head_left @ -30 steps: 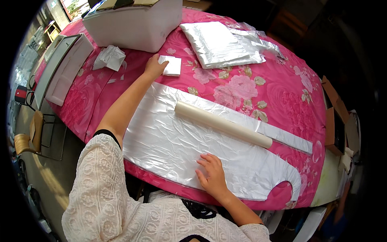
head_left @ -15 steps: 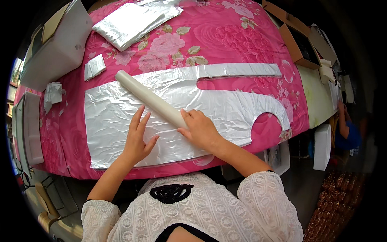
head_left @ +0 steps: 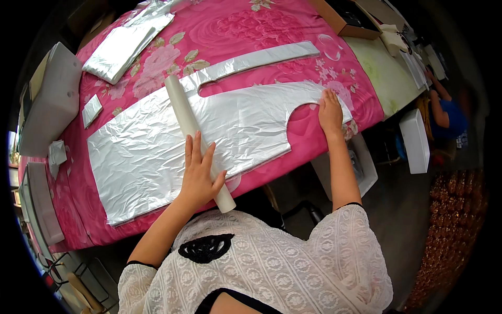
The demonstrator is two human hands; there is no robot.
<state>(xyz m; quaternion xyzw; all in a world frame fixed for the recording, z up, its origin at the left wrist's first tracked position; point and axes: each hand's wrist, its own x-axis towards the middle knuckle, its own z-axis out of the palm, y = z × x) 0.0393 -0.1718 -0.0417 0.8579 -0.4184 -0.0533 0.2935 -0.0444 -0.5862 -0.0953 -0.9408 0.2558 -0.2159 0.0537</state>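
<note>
A silvery film sheet (head_left: 141, 152), cut in an apron-like outline with a long strip and a curved end, lies wrinkled on the pink floral cloth (head_left: 214, 31). Slantwise across it rests a pale cylindrical roll (head_left: 181, 107), its near end jutting past the table edge. My left hand (head_left: 201, 172) lies over the lower part of this roll, fingers spread and not wrapped round it. At the sheet's curved right end, my right hand (head_left: 330, 114) rests with its fingers stretched out flat on the narrow film; the fingertips touch it beside the curved cutout.
Folded silvery film (head_left: 123, 49) lies at the far left, with a small folded packet (head_left: 92, 111) nearer. White boxes (head_left: 52, 99) line the left side. A brown carton (head_left: 348, 18) stands far right. Beyond the right edge, another person (head_left: 447, 115) in blue is partly visible.
My right hand has left the roll and moved right to the curved end. My left hand has come onto the roll, which now lies steeper and nearer me. The view has shifted.
</note>
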